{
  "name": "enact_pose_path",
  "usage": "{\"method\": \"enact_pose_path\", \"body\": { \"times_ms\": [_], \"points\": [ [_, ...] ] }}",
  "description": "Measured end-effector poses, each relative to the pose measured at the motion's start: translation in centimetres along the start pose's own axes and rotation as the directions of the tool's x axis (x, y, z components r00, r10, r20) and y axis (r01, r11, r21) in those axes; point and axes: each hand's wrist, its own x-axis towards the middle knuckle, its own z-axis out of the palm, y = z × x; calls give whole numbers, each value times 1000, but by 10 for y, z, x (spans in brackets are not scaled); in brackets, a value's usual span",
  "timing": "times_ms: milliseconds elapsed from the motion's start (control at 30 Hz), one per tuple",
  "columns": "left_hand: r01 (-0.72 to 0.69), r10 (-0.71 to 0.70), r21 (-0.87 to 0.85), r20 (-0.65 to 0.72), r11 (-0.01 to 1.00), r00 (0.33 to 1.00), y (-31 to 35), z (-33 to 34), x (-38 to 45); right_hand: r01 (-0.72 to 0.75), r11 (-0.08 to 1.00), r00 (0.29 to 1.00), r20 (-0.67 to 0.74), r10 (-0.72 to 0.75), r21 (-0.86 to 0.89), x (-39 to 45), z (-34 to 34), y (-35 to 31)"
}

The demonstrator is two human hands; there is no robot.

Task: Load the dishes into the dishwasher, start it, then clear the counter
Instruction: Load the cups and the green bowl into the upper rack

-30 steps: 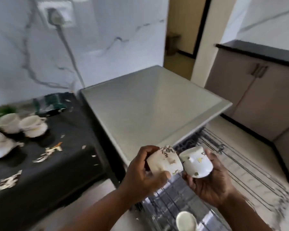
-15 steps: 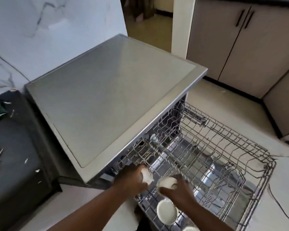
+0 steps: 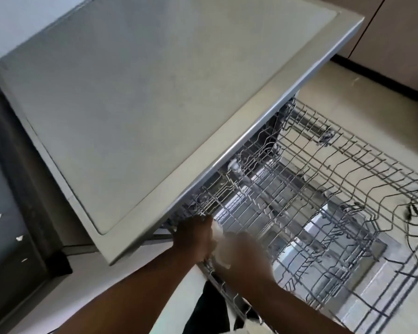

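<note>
The grey dishwasher (image 3: 140, 97) fills the upper left, and its wire upper rack (image 3: 323, 201) is pulled out to the right. My left hand (image 3: 193, 239) and my right hand (image 3: 246, 256) are both down at the rack's near left corner, close together. Between them a sliver of a white cup (image 3: 219, 249) shows, blurred. Each hand is curled around a white cup, mostly hidden by the fingers. The right hand is smeared by motion.
Below the rack lies the shiny open dishwasher door (image 3: 348, 249). A dark counter (image 3: 7, 237) with white scraps sits at the left. Beige cabinet doors (image 3: 396, 32) stand at the top right, and pale floor (image 3: 360, 92) lies beyond the rack.
My view has tilted down and closer to the dishwasher. Both hands have carried the cups down from chest height into the rack's near left corner.
</note>
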Motion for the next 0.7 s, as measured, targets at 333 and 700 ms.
{"method": "enact_pose_path", "body": {
  "times_ms": [333, 700],
  "points": [
    [-34, 34, 15, 43, 999, 999, 0, 3, 11, 29, 992, 994, 105, -16, -122, 19, 27, 9],
    [-28, 26, 53, 35, 998, 999, -1, 4, 9, 16, 1000, 989, 148, -13, -15, 27, 27, 19]
  ]
}}
